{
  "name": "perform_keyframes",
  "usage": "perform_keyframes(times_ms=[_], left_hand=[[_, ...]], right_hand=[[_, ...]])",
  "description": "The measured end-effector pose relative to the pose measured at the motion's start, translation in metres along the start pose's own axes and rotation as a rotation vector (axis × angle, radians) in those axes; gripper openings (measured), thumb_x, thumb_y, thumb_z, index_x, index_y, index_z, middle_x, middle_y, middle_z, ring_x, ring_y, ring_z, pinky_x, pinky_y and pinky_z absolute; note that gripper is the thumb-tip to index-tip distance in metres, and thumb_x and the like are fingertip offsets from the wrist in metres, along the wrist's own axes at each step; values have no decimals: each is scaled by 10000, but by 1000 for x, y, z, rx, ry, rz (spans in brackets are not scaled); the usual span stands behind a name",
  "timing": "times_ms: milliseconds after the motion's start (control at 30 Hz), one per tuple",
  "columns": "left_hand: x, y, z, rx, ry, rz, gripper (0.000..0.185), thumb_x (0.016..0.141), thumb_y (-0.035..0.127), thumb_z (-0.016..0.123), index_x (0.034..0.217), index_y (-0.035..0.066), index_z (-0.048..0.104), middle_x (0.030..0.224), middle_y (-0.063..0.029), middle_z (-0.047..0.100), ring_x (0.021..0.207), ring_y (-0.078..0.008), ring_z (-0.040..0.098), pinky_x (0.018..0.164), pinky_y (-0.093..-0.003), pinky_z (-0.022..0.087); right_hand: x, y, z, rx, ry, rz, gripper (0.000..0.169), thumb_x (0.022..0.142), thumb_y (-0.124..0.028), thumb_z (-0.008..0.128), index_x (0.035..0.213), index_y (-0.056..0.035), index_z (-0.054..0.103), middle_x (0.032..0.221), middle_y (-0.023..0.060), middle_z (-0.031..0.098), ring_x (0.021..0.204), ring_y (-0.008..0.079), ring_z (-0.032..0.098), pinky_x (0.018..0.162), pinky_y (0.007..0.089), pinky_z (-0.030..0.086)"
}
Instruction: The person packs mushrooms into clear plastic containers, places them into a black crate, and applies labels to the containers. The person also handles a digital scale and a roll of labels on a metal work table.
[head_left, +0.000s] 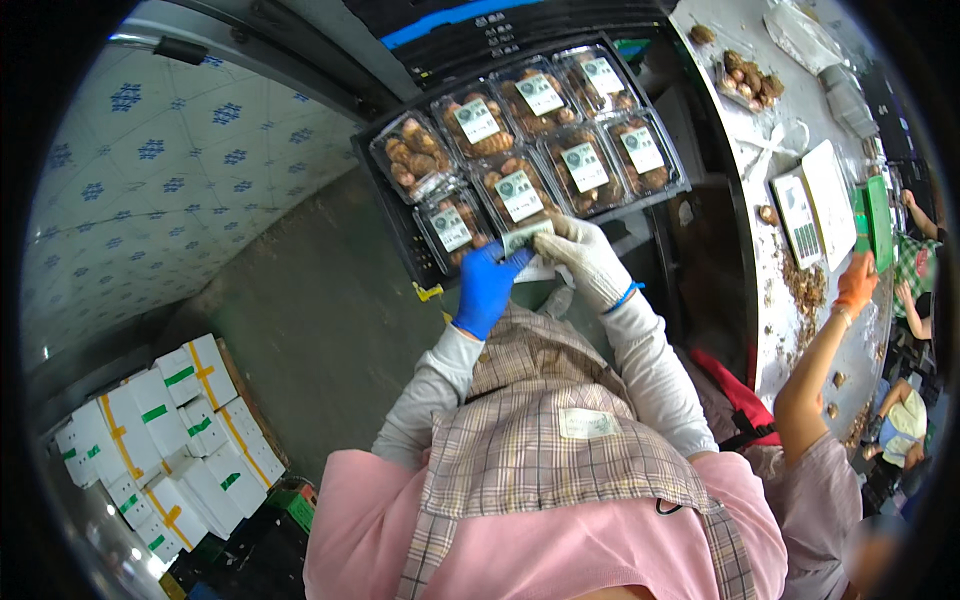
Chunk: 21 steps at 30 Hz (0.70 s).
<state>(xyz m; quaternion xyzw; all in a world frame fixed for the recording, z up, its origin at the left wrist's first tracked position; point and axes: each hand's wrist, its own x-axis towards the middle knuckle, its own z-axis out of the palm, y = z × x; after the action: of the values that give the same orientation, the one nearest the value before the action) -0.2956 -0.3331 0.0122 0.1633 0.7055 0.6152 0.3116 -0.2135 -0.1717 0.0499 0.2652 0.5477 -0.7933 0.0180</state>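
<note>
My left hand, in a blue rubber glove, and my right hand, in a white knit glove, meet at the near edge of a black plastic crate. Between their fingertips they hold a printed label. Clear plastic clamshell packs of taro-like tubers fill the crate in two rows. White and green labels lie on most of the lids, while the upper left lid is bare. Partly hidden under my hands is a white sheet.
A metal table on the right holds a digital scale, loose tubers, dirt and an open pack. A co-worker's orange-gloved hand reaches over it. White foam boxes are stacked at lower left. Other people sit farther right.
</note>
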Motion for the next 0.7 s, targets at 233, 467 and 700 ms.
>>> perform_keyframes(times_ms=[233, 467, 700], left_hand=[[2, 34, -35, -170, -95, -105, 337, 881, 154, 755, 1148, -38, 683, 1023, -59, 712, 889, -103, 655, 801, -260, 540], [44, 4, -117, -394, -27, -236, 226, 876, 85, 731, 1080, -10, 714, 977, -27, 709, 894, -94, 640, 810, -249, 525], [97, -7, -204, -215, -45, -170, 249, 882, 103, 720, 1101, -11, 692, 980, -23, 681, 892, -91, 611, 816, -248, 503]], right_hand=[[12, -3, 34, -107, 174, -147, 203, 936, -177, 659, 895, 20, 688, 699, 7, 622, 616, 69, 540, 561, 242, 450], [78, 6, 99, -411, 251, -205, 276, 947, -246, 643, 845, 9, 669, 693, 6, 608, 639, 69, 511, 586, 244, 423], [148, 18, 185, 61, 289, -103, 185, 971, -96, 594, 1093, 27, 659, 947, 1, 650, 839, 58, 569, 763, 213, 476]])
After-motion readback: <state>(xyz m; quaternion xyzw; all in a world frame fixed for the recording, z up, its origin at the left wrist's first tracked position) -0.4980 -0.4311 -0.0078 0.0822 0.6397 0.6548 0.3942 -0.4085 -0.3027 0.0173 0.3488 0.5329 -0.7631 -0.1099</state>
